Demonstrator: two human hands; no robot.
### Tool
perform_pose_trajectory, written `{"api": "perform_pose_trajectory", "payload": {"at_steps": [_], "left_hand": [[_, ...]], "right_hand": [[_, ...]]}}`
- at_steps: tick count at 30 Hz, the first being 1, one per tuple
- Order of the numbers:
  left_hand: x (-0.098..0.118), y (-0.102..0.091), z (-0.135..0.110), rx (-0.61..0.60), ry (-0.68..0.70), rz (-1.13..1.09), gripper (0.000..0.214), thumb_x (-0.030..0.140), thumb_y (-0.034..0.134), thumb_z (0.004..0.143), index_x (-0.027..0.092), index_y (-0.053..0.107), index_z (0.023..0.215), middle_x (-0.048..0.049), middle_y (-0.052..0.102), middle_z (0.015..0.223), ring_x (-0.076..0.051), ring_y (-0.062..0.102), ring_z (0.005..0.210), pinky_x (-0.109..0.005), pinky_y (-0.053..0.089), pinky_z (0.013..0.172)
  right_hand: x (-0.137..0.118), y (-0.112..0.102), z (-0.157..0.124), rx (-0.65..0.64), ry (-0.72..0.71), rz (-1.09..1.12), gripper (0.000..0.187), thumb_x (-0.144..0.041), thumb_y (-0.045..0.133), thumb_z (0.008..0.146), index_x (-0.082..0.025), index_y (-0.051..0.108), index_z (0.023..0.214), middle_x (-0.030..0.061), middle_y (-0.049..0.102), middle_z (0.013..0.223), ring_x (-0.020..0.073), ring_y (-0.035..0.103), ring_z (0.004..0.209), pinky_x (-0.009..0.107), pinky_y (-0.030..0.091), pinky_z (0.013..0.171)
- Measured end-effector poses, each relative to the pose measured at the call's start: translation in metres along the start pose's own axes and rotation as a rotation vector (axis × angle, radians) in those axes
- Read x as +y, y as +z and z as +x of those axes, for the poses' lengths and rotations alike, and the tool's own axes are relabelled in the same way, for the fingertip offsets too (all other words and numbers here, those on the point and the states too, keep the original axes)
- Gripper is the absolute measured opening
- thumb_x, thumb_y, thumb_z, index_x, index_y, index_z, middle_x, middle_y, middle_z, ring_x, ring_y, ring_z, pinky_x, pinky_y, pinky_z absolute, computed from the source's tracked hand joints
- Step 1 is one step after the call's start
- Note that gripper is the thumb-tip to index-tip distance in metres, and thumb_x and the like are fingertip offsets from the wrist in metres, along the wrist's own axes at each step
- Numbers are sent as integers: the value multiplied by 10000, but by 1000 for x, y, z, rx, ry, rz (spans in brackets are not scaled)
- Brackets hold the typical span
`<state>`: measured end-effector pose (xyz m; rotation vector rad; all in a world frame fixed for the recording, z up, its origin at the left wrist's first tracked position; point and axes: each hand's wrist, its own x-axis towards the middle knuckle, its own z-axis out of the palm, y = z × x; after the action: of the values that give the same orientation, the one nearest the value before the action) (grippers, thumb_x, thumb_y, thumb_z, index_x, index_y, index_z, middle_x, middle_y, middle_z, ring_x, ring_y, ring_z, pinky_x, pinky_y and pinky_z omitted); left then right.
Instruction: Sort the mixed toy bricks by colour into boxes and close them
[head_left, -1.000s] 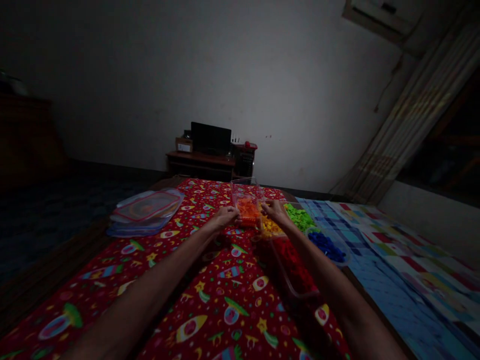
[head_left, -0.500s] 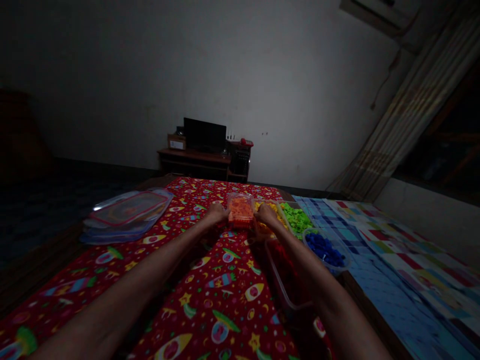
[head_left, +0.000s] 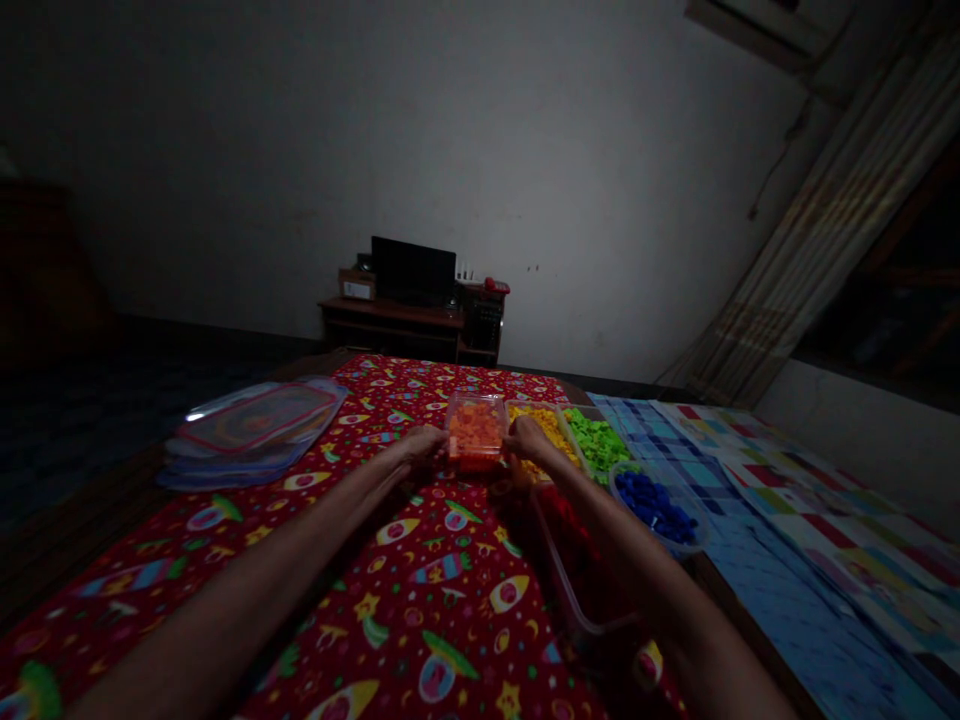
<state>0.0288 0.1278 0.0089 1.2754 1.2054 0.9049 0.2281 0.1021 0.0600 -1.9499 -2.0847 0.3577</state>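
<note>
Red rocket-print cloth [head_left: 450,610] spreads beneath my arms, with a tub of red pieces [head_left: 570,530], a tub of yellow pieces [head_left: 541,435], a tub of green pieces [head_left: 596,445] and a tub of blue pieces [head_left: 656,508] to the right. A clear tub of orange pieces [head_left: 476,435] sits on the cloth between my left hand [head_left: 420,447] and right hand [head_left: 527,437], which stay apart at its sides; I can't tell whether they grip it.

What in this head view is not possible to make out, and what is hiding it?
Head view:
Red pieces: right forearm covers part, shadow darkens the rest.
Orange pieces: too small to tell their shape.
Left hand, right hand: too dim to tell whether they touch the orange pieces' box.
Elbows: cut off by the bottom edge.
</note>
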Motion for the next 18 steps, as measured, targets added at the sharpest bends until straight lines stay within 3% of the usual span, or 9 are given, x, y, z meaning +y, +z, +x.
{"api": "perform_pose_trajectory", "payload": {"at_steps": [8, 12, 18], "left_hand": [[-18, -24, -34, -39, -16, -61, 196, 327, 617, 488, 146, 541, 485, 19, 502, 451, -79, 415, 420, -190, 301, 410], [-24, -22, -38, -19, 0, -84, 235, 373, 629, 511, 152, 548, 524, 25, 518, 472, -88, 431, 425, -200, 320, 420], [-26, -16, -39, 40, 8, -77, 170, 333, 564, 502, 167, 535, 516, 34, 541, 477, -100, 476, 445, -202, 355, 441]], "right_hand": [[-5, 8, -23, -146, -36, 252, 173, -76, 508, 681, -124, 517, 515, -35, 451, 466, 56, 429, 444, 162, 294, 441], [-1, 10, -25, -178, -20, 335, 202, -84, 514, 676, -135, 479, 484, -57, 410, 435, 42, 373, 414, 159, 286, 426], [6, 17, -22, -238, 3, 407, 166, -78, 512, 700, -134, 508, 544, -57, 450, 453, 41, 413, 412, 144, 336, 433]]}}
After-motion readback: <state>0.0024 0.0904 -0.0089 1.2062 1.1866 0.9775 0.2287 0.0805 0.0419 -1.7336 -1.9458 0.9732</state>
